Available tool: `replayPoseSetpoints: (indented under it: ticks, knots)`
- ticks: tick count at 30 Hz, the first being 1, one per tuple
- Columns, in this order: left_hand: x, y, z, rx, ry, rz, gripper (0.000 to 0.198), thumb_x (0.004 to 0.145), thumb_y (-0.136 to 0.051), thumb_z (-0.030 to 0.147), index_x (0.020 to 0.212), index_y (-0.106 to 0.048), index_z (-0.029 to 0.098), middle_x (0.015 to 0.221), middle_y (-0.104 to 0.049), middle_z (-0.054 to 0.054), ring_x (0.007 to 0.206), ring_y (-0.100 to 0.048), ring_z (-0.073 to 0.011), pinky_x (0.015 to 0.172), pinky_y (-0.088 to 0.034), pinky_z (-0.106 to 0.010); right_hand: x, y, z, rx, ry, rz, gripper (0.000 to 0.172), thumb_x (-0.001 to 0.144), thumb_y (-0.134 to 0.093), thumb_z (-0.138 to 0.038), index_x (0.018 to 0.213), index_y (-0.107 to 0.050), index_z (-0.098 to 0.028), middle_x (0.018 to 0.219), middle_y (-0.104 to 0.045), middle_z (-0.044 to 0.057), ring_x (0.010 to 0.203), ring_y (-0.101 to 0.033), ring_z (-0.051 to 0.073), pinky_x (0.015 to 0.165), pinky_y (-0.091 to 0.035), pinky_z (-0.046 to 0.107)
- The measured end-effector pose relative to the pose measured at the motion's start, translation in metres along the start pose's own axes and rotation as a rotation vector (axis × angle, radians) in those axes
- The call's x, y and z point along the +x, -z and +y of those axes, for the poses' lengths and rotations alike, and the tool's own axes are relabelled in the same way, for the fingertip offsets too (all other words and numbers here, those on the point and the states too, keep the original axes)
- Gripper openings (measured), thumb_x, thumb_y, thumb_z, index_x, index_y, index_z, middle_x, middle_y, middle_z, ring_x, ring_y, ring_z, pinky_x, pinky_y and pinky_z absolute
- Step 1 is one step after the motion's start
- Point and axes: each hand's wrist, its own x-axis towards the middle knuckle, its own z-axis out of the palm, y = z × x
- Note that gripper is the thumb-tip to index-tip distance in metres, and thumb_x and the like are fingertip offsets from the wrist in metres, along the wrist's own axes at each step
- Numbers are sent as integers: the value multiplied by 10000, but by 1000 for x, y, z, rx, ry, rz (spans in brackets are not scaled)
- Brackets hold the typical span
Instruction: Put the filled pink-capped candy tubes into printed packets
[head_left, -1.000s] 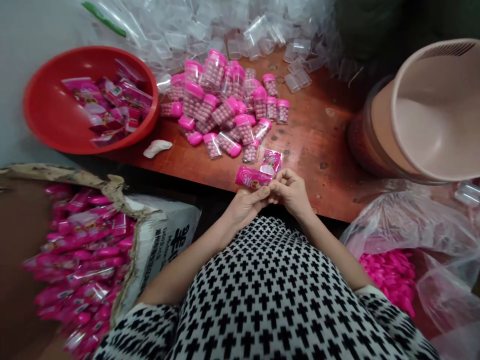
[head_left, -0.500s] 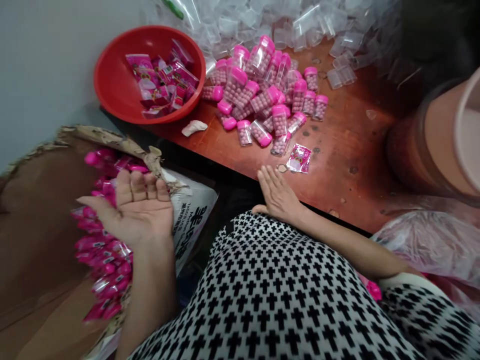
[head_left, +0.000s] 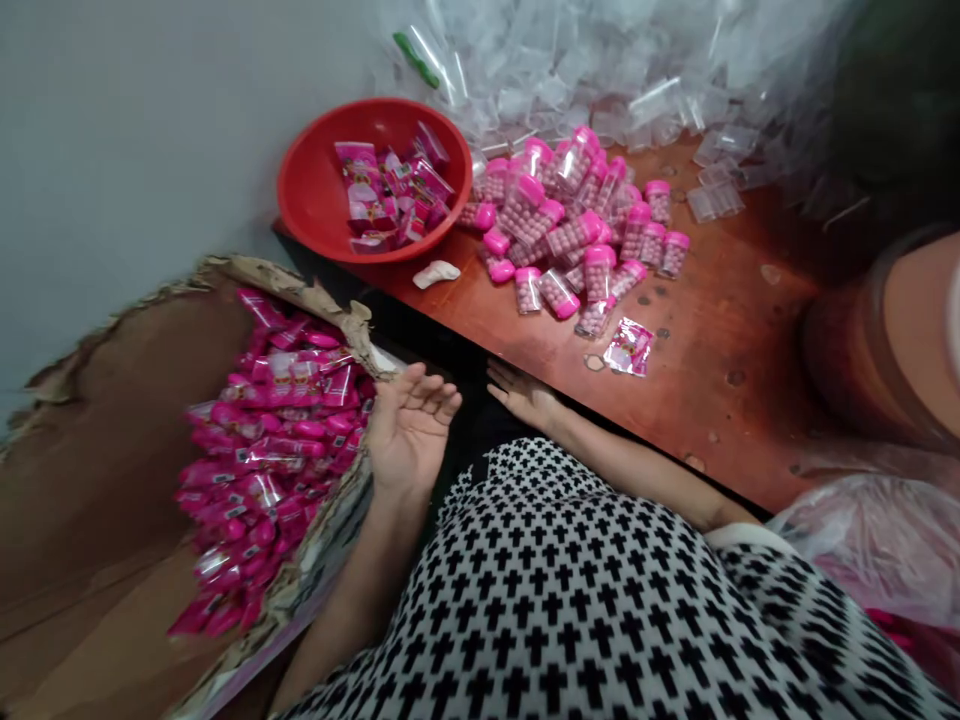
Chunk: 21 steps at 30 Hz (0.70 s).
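My left hand [head_left: 409, 428] is palm up with fingers spread and empty, just right of the torn cardboard box [head_left: 112, 520] that holds a heap of pink wrapped packs [head_left: 277, 440]. My right hand [head_left: 525, 395] lies flat and open at the near edge of the reddish wooden table [head_left: 720, 340], holding nothing. A single pink sachet [head_left: 630, 347] lies on the table beyond my right hand. Behind it is a pile of clear bottles with pink caps [head_left: 577, 230] filled with pink candies.
A red bowl [head_left: 315, 190] with pink sachets stands at the table's left end. Empty clear containers [head_left: 600, 70] are heaped at the back. A small white scrap [head_left: 437, 272] lies by the bowl. A large brown tub [head_left: 885, 340] is at right, a plastic bag [head_left: 870, 540] below it.
A wrapped pink pack held in both hands a second ago is gone. My left hand swung out over the box and has come back toward my lap, open. The view has turned left.
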Motion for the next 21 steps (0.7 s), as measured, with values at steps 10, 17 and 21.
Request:
replayPoseSetpoints:
  ticks: [10, 17, 21]
  knots:
    - [15, 8, 0, 179, -77, -71, 389, 691, -793, 457, 920, -729, 150, 821, -750, -78, 739, -710, -174, 707, -578, -294, -40, 45, -27, 1154, -329, 142, 525, 990, -182, -445, 1086, -686, -339, 1347, -636, -27, 1252, -591, 165, 1100, -417, 528]
    - [100, -16, -9, 990, -703, -45, 268, 843, -619, 239, 1087, -720, 193, 1145, -685, -117, 1121, -605, -249, 1050, -412, -373, -70, 58, -33, 1273, -490, 218, 512, 1008, -193, -413, 1120, -688, -352, 1393, -602, -20, 1294, -558, 162, 1126, -392, 541]
    - [138, -34, -11, 1241, -775, 5, 344, 837, -587, 151, 1171, -669, 169, 1311, -612, -156, 1294, -463, -326, 1124, -274, -460, -83, 64, -32, 1323, -606, 241, 571, 1021, -137, -412, 1089, -702, -353, 1349, -637, -22, 1308, -548, 161, 1118, -403, 555]
